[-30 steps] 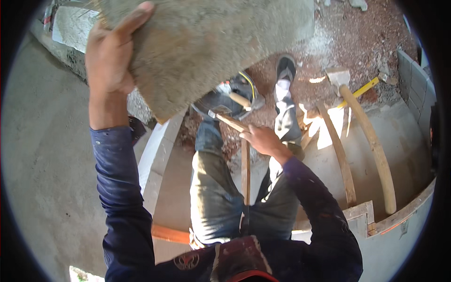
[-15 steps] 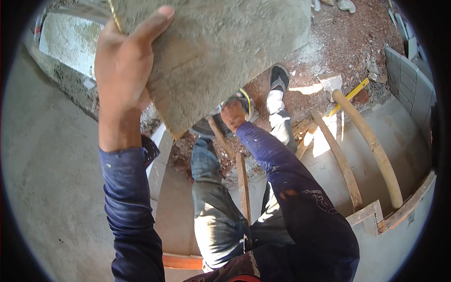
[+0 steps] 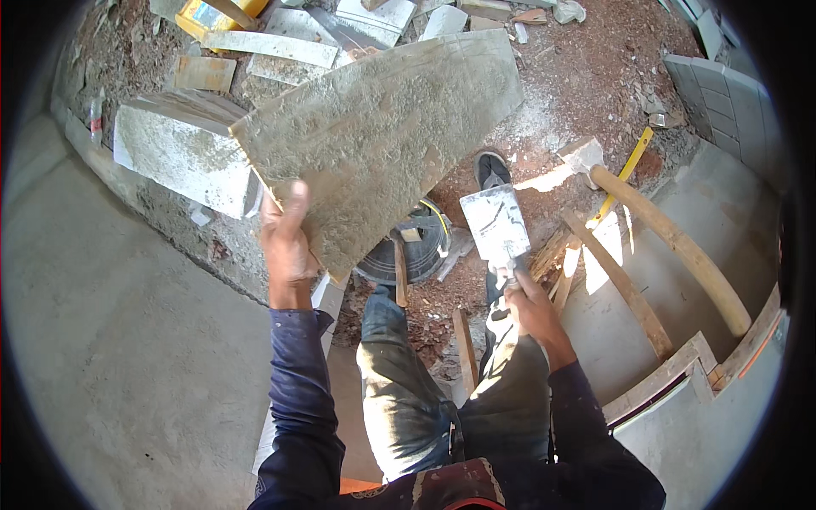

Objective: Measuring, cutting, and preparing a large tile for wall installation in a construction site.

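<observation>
My left hand (image 3: 287, 242) grips the lower left edge of the slab (image 3: 382, 140), thumb wrapped over its rough mortared face, holding it tilted up across the upper middle of the frame. My right hand (image 3: 529, 299) is closed around the handle of the trowel (image 3: 495, 225), whose grey blade points up just right of centre, clear of the slab. To do this well, I judge I should keep the slab steady with a firm hold near its balance, bring the blade flat to the mortared face, and work in even strokes away from my fingers so nothing slips toward my legs. Below the slab, at centre, sits a black bucket (image 3: 418, 251) on the red dirt. A long wooden handle (image 3: 671, 242) lies at the right. At the upper left edge is a yellow box (image 3: 204, 15), partly cut off; its markings are too small to make out, and I see no other label or sign.
</observation>
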Demonstrator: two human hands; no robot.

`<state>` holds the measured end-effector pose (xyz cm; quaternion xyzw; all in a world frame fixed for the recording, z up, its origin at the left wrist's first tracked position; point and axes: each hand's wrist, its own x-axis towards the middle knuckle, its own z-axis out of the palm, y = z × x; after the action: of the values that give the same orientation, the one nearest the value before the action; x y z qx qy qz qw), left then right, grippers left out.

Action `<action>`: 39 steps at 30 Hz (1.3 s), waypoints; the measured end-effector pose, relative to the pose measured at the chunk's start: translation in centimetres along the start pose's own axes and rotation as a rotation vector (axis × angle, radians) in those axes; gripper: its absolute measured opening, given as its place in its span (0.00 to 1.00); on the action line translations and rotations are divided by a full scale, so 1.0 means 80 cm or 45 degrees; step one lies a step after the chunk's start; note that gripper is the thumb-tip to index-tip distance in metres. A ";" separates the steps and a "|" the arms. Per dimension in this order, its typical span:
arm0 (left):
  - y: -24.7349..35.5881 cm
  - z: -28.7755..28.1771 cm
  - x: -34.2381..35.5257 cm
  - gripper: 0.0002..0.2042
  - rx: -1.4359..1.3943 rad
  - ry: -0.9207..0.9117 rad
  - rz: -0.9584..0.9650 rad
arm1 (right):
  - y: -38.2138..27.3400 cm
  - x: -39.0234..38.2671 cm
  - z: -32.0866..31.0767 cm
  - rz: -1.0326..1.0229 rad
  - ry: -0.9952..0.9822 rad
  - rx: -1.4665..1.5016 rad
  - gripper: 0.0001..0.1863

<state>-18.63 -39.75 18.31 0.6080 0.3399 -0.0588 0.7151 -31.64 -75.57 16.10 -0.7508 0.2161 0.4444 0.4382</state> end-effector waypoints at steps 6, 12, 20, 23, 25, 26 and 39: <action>0.001 -0.004 -0.002 0.31 -0.051 -0.108 0.033 | -0.096 0.026 0.034 -0.312 0.184 0.417 0.19; -0.024 -0.023 0.009 0.31 0.080 -0.166 0.085 | -0.212 0.090 0.071 -0.919 0.087 -0.154 0.18; -0.014 0.007 0.004 0.32 0.059 -0.096 0.100 | -0.249 0.194 0.041 -0.959 0.160 -0.483 0.20; -0.019 -0.006 -0.011 0.32 0.130 -0.097 0.030 | -0.246 0.157 0.062 -1.021 0.047 -0.451 0.21; -0.021 -0.002 -0.009 0.32 0.120 -0.089 0.018 | -0.243 0.170 0.059 -1.139 0.112 -0.462 0.23; -0.015 0.006 -0.005 0.32 0.101 -0.103 0.036 | -0.242 0.187 0.046 -1.142 0.125 -0.476 0.23; -0.048 -0.011 -0.019 0.31 -0.033 0.047 -0.075 | -0.225 0.196 0.050 -0.841 -0.094 -0.475 0.19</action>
<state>-22.03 -40.43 15.93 0.5893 0.3715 -0.0644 0.7145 -12.73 -61.74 10.17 -0.8304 -0.1382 0.3378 0.4211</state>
